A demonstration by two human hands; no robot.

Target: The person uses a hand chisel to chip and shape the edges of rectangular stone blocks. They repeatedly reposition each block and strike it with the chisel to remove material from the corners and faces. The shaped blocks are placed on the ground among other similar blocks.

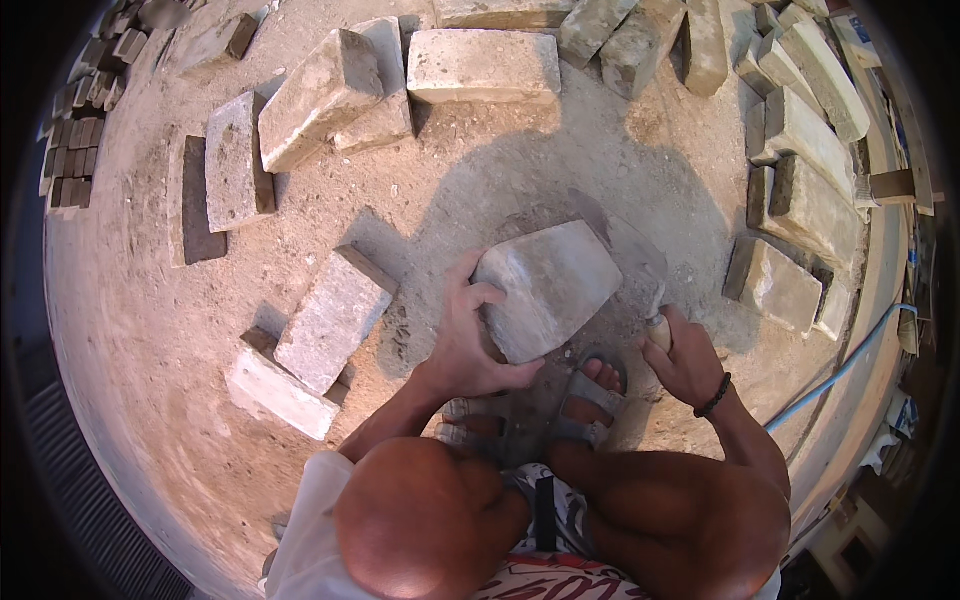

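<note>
My left hand (pixel 475 345) grips a pale concrete block (pixel 550 280) by its left end and lower corner, holding it at a slant above the dusty ground, in front of my sandalled feet. My right hand (pixel 680 355) is closed around the pale handle of a trowel (pixel 630 255), whose grey metal blade points up and away beside the block's right end and is partly hidden behind it.
Loose blocks lie in an arc ahead (pixel 483 65), to the right (pixel 810 210) and at the left (pixel 330 320). A far stack (pixel 78 160) stands at the upper left. A blue hose (pixel 840 360) runs along the right edge. My bent knees fill the bottom.
</note>
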